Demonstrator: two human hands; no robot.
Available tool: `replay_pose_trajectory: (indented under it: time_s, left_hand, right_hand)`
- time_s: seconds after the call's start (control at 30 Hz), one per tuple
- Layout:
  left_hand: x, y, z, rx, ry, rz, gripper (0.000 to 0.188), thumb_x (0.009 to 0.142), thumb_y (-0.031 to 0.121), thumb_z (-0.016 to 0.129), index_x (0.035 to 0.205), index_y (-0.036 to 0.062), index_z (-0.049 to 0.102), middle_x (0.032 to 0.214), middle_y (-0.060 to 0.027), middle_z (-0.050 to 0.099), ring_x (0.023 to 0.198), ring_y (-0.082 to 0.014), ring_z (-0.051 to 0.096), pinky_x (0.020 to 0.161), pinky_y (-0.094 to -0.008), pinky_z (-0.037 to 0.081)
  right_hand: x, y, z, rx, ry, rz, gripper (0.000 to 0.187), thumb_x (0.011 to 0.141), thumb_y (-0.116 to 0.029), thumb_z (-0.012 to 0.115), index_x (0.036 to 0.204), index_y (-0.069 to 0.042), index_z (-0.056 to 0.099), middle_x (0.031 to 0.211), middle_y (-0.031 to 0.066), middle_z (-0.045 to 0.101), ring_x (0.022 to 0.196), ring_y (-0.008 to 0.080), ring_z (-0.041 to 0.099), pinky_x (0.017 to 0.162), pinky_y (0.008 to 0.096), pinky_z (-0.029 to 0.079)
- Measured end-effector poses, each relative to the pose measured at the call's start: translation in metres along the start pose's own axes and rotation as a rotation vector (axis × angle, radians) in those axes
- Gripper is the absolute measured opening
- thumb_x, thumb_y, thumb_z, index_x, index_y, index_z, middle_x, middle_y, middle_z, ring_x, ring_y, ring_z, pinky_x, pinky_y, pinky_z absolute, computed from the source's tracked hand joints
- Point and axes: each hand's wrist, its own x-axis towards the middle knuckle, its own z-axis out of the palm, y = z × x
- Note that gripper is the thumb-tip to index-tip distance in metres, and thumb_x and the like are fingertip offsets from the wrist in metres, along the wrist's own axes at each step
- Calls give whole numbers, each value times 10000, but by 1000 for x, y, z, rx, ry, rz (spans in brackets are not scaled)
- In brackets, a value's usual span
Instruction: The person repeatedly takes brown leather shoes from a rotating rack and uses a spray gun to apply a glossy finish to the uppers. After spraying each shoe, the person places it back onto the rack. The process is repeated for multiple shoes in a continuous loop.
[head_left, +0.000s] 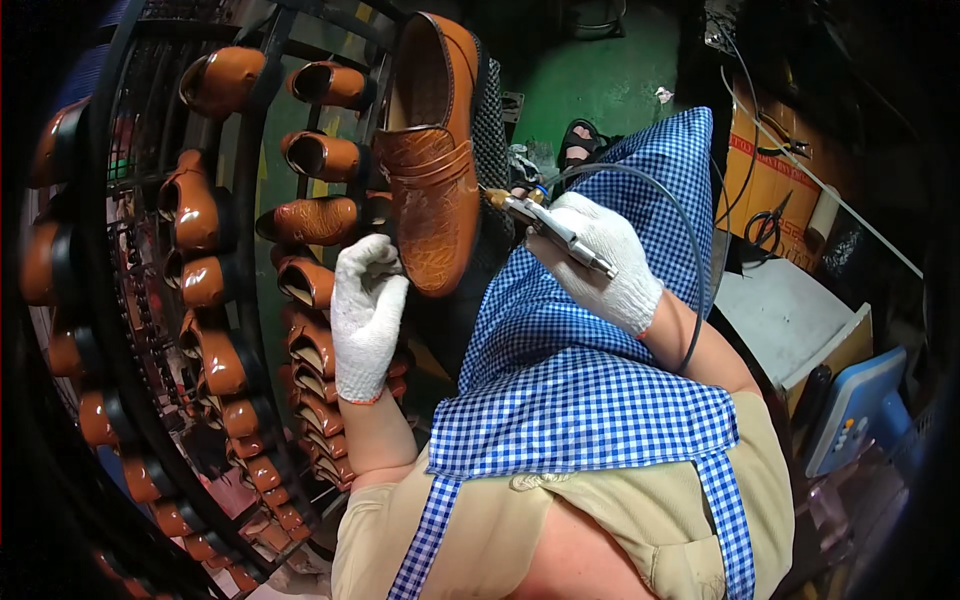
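Note:
A brown leather loafer (432,190), with a strap across and a creased, shiny toe, stands in front of me with its toe toward me. What supports it from beneath is hidden. My right hand (600,250), in a white knit glove, grips a small metal spray gun (560,235). Its brass nozzle points left at the loafer's side, very close to it. A thin grey air hose (690,225) loops from the gun over my right forearm. My left hand (368,315), also gloved, is beside the loafer's toe with fingers loosely curled and thumb apart; nothing shows in it.
On the left, a black metal rack (262,130) bears rows of glossy brown shoes (215,365). To the right are a cardboard box (755,165), black-handled scissors (766,230), pliers (785,148), a white board (775,315) and a blue device (858,410). A blue checked apron (590,405) covers my lap.

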Motion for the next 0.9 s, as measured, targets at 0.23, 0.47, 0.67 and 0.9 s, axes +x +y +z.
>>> replay_pose_trajectory:
  time_s: [0.23, 0.47, 0.67, 0.9]
  left_hand:
    - [-1, 28, 6, 281, -221, 217, 360, 843, -101, 748, 1172, 26, 676, 1093, -84, 646, 977, -177, 663, 864, -293, 543]
    - [27, 62, 21, 734, -417, 675, 486, 665, 31, 876, 1126, 105, 741, 1072, -76, 700, 1020, -320, 672, 924, -429, 546]
    - [49, 79, 49, 984, -518, 951, 499, 705, 143, 866, 1187, 160, 737, 1318, -32, 699, 1358, -274, 592, 1223, -494, 371]
    - [62, 91, 78, 1035, -534, 904, 569, 783, 166, 833, 1330, 126, 679, 1422, -73, 635, 1414, -287, 542, 1237, -521, 330]
  right_hand:
    - [-17, -14, -22, -54, -157, 81, 115, 899, -190, 758, 900, -83, 714, 824, 102, 638, 741, 296, 665, 652, 390, 553]
    - [-36, -21, -49, -102, -255, 74, 144, 877, -199, 776, 876, -73, 706, 836, 102, 645, 757, 280, 670, 652, 383, 565]
    - [-51, -23, -64, -68, -187, 53, 122, 841, -140, 798, 887, -68, 710, 832, 100, 640, 739, 276, 662, 656, 374, 562]
    - [-66, -16, -69, -138, -20, 62, 145, 803, -111, 810, 881, -48, 706, 834, 111, 637, 732, 285, 659, 645, 379, 554]
